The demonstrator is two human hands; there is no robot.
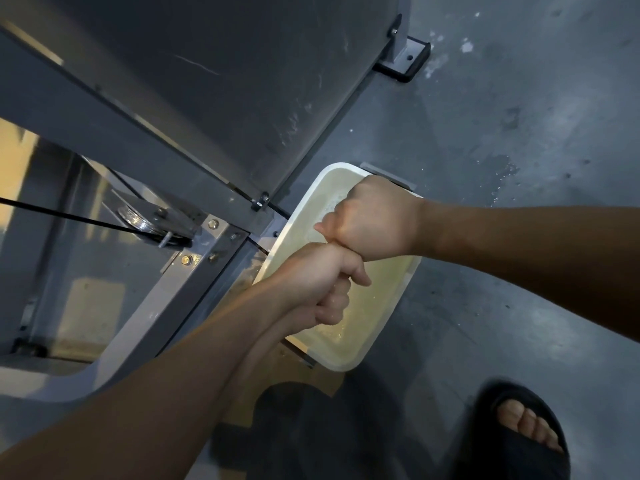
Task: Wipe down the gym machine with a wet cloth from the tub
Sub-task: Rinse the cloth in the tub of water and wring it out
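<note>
Two fists sit stacked in the middle of the view, right over the tub (346, 363). From 9 to 12 o'clock is the gym machine (156, 98), w/ hard metal edges & bolts v. near the tub's left rim. The lower fist is the left hand (320, 284), curled tight. On top & touching it is the right hand (375, 220), curled tight too. I think the cloth is hid inside both fists; can't see it. It should be soft, light, drippy & a bit slippy, so grab it in a bunch, not by a corner. The tub has yellowish water in it, prob. heavy & sloshy. Open room is at 2-3 o'clock on the wet floor (502, 116). A foot (519, 431) in a sandal is at 5 o'clock, so mind drips.
</note>
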